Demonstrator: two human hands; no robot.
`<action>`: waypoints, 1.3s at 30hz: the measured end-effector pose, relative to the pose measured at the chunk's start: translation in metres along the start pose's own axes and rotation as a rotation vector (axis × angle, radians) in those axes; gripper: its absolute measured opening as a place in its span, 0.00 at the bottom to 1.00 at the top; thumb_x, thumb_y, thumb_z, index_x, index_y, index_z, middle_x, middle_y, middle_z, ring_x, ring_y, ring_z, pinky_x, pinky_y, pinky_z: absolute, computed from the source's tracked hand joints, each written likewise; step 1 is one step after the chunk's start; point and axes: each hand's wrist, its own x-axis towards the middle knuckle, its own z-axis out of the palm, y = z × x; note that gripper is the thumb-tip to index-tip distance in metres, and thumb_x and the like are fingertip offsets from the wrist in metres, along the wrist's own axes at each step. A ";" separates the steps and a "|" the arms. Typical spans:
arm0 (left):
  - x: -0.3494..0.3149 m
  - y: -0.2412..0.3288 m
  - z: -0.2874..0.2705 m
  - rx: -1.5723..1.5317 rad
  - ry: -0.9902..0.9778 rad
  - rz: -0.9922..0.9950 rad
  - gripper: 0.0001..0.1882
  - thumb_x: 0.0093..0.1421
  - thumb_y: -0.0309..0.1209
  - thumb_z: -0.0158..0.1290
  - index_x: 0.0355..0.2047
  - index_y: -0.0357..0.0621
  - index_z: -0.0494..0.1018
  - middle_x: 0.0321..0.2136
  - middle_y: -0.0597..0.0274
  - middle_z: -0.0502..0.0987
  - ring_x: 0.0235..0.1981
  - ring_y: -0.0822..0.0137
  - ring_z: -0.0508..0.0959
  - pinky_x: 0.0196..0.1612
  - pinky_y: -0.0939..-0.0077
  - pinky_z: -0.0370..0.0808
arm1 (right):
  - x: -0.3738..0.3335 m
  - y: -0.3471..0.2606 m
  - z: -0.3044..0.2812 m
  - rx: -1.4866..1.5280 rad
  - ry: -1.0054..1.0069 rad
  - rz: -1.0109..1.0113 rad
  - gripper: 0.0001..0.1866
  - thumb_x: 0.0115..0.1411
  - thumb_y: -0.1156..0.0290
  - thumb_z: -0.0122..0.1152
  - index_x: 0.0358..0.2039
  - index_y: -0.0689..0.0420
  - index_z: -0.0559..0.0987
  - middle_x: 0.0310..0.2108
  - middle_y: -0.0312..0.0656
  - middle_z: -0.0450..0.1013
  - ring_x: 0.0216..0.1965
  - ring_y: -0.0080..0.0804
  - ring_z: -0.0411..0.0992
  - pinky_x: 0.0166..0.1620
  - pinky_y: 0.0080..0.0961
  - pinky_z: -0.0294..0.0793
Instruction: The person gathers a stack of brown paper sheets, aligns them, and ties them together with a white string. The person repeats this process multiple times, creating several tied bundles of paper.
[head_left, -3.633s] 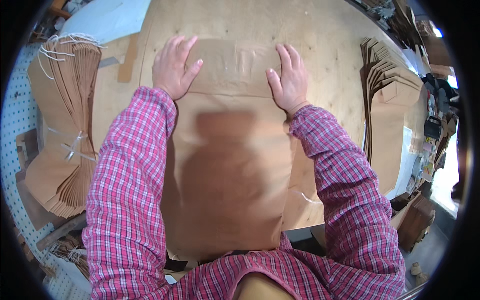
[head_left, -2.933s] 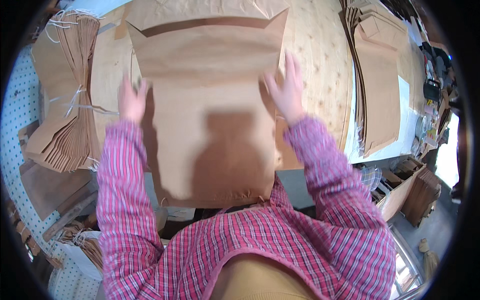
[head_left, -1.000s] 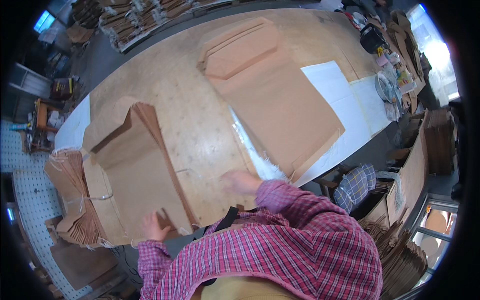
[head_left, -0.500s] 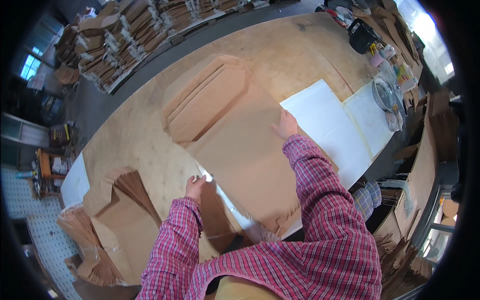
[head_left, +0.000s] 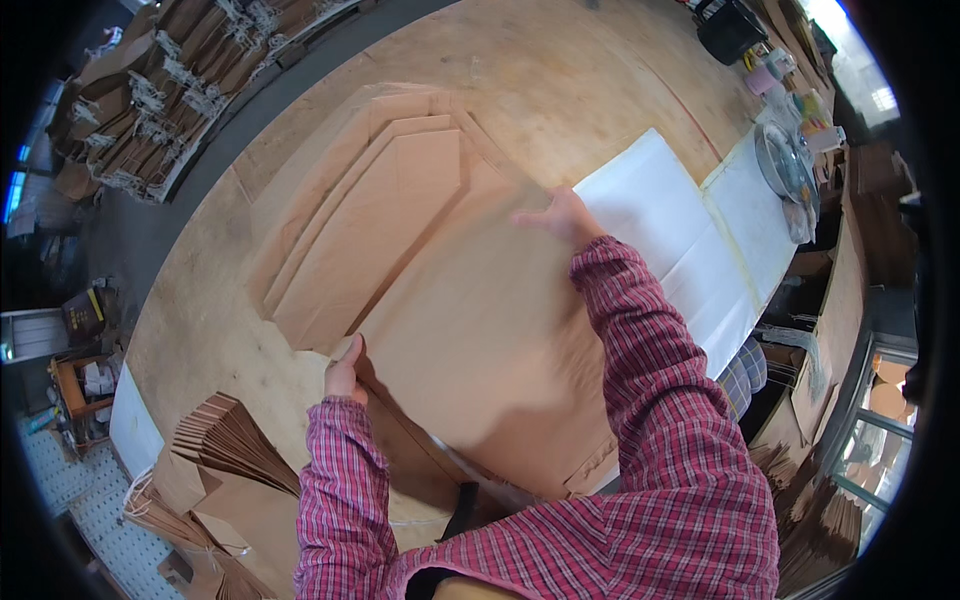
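Nearest the camera, two forearms in red checked sleeves [head_left: 660, 400] are seen reaching out over a round wooden desk [head_left: 560, 80]. A large brown paper sheet [head_left: 490, 340] is held between the hands and lies over the near middle of the desk, its far part blurred. The left hand [head_left: 345, 370] is closed on the sheet's left edge, with the thumb laid on top. The right hand [head_left: 555, 215] is set at the sheet's far right corner with the fingers bent; whether the corner is pinched or only pressed cannot be told. To the near left, a stack of folded brown paper bags [head_left: 225, 445] is fanned out at the desk's edge. Beyond the sheet, flat brown paper pieces [head_left: 380, 200] are piled in overlapping layers. To the right, white sheets [head_left: 690, 230] are spread just beside the right hand. Farther off, a round metal dish [head_left: 785, 165] rests near the right rim, and bundles of tied brown bags [head_left: 190, 60] are heaped on the floor at the far left.
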 end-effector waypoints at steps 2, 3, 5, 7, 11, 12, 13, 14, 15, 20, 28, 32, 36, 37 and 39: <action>-0.001 -0.003 -0.003 0.024 0.095 0.092 0.24 0.53 0.31 0.68 0.48 0.37 0.73 0.44 0.62 0.78 0.47 0.65 0.75 0.51 0.68 0.72 | -0.006 0.001 -0.002 -0.096 -0.024 -0.007 0.42 0.40 0.43 0.75 0.42 0.72 0.77 0.35 0.57 0.78 0.38 0.45 0.77 0.44 0.36 0.74; -0.003 -0.004 -0.005 -0.019 0.070 0.148 0.20 0.54 0.29 0.67 0.45 0.37 0.73 0.43 0.62 0.78 0.45 0.67 0.77 0.49 0.70 0.74 | -0.009 0.001 -0.001 -0.117 0.017 -0.058 0.43 0.40 0.44 0.75 0.44 0.72 0.77 0.36 0.57 0.78 0.38 0.44 0.77 0.44 0.35 0.74; -0.006 -0.004 -0.011 -0.108 0.015 0.208 0.20 0.55 0.28 0.66 0.45 0.38 0.73 0.42 0.62 0.78 0.43 0.68 0.77 0.48 0.72 0.74 | -0.012 -0.001 0.002 -0.002 -0.072 -0.081 0.43 0.41 0.45 0.75 0.45 0.71 0.77 0.38 0.57 0.78 0.40 0.43 0.76 0.46 0.34 0.74; -0.008 -0.002 -0.016 -0.137 0.005 0.173 0.20 0.55 0.27 0.65 0.47 0.38 0.71 0.41 0.63 0.78 0.39 0.70 0.78 0.46 0.74 0.75 | -0.008 -0.004 0.006 0.042 -0.077 -0.107 0.43 0.42 0.46 0.75 0.47 0.70 0.76 0.40 0.56 0.78 0.42 0.42 0.76 0.47 0.34 0.73; -0.001 0.006 -0.018 -0.094 0.003 0.095 0.25 0.56 0.26 0.64 0.51 0.36 0.66 0.44 0.60 0.76 0.45 0.67 0.76 0.51 0.72 0.73 | 0.017 -0.013 0.013 0.062 -0.262 0.056 0.40 0.44 0.49 0.75 0.49 0.69 0.76 0.45 0.54 0.77 0.48 0.41 0.74 0.51 0.33 0.71; 0.003 0.006 -0.018 -0.097 0.019 0.091 0.27 0.56 0.25 0.64 0.53 0.36 0.65 0.45 0.58 0.76 0.46 0.66 0.76 0.53 0.72 0.72 | 0.019 -0.016 0.016 0.137 -0.310 0.071 0.40 0.44 0.50 0.75 0.49 0.69 0.76 0.47 0.53 0.76 0.51 0.40 0.74 0.53 0.33 0.71; 0.006 0.005 -0.019 -0.102 0.045 0.072 0.28 0.57 0.25 0.63 0.55 0.35 0.63 0.46 0.57 0.75 0.48 0.65 0.75 0.54 0.71 0.71 | 0.019 -0.021 0.017 0.080 -0.270 0.062 0.39 0.44 0.51 0.76 0.49 0.68 0.76 0.46 0.53 0.77 0.50 0.40 0.74 0.52 0.33 0.71; 0.008 0.003 -0.021 -0.117 0.043 0.095 0.31 0.57 0.25 0.63 0.57 0.34 0.61 0.48 0.56 0.74 0.50 0.65 0.74 0.56 0.71 0.69 | 0.016 -0.027 0.017 0.064 -0.170 -0.009 0.37 0.44 0.52 0.76 0.48 0.67 0.77 0.45 0.53 0.77 0.49 0.40 0.75 0.52 0.33 0.72; 0.010 0.000 -0.024 -0.132 0.057 0.094 0.33 0.57 0.25 0.63 0.59 0.33 0.59 0.50 0.55 0.73 0.53 0.64 0.72 0.57 0.71 0.68 | 0.011 -0.037 0.018 0.022 -0.098 -0.041 0.36 0.44 0.53 0.76 0.48 0.67 0.77 0.44 0.52 0.78 0.48 0.40 0.75 0.51 0.33 0.72; -0.010 -0.034 -0.055 -0.340 -0.074 0.055 0.40 0.59 0.26 0.60 0.65 0.35 0.49 0.59 0.54 0.66 0.59 0.60 0.68 0.63 0.61 0.64 | -0.055 -0.119 0.000 -0.085 0.022 -0.359 0.32 0.44 0.54 0.75 0.44 0.64 0.79 0.39 0.54 0.78 0.43 0.45 0.76 0.46 0.37 0.74; -0.076 -0.117 -0.054 -0.602 -0.494 -0.115 0.27 0.66 0.49 0.49 0.59 0.48 0.67 0.55 0.60 0.73 0.58 0.56 0.70 0.63 0.53 0.65 | -0.233 -0.296 -0.030 -0.766 0.110 -0.841 0.22 0.48 0.55 0.70 0.29 0.60 0.73 0.24 0.46 0.75 0.29 0.47 0.76 0.32 0.39 0.73; -0.102 -0.196 -0.081 -0.609 -0.536 -0.161 0.28 0.65 0.51 0.50 0.59 0.49 0.67 0.55 0.63 0.73 0.58 0.59 0.70 0.62 0.57 0.67 | -0.343 -0.308 -0.020 -0.791 0.084 -0.932 0.21 0.48 0.57 0.69 0.33 0.58 0.71 0.21 0.43 0.71 0.26 0.44 0.74 0.28 0.36 0.71; -0.138 -0.278 -0.138 -0.491 -0.374 -0.287 0.30 0.63 0.53 0.52 0.57 0.46 0.68 0.50 0.61 0.77 0.50 0.64 0.76 0.56 0.66 0.72 | -0.403 -0.292 0.036 -0.909 0.055 -0.811 0.23 0.44 0.63 0.69 0.39 0.57 0.71 0.23 0.39 0.69 0.27 0.39 0.73 0.28 0.32 0.71; -0.150 -0.286 -0.151 -0.410 -0.391 -0.280 0.30 0.63 0.53 0.52 0.57 0.46 0.68 0.50 0.61 0.77 0.49 0.64 0.76 0.56 0.67 0.72 | -0.412 -0.288 0.054 -0.893 0.191 -0.850 0.26 0.40 0.67 0.69 0.41 0.57 0.72 0.26 0.39 0.69 0.28 0.37 0.72 0.30 0.32 0.71; -0.171 -0.274 -0.159 -0.252 -0.450 -0.232 0.29 0.64 0.52 0.52 0.57 0.45 0.69 0.49 0.60 0.77 0.48 0.65 0.76 0.54 0.68 0.73 | -0.430 -0.280 0.076 -0.853 0.168 -0.915 0.24 0.37 0.71 0.69 0.37 0.57 0.71 0.26 0.40 0.69 0.28 0.36 0.72 0.29 0.32 0.71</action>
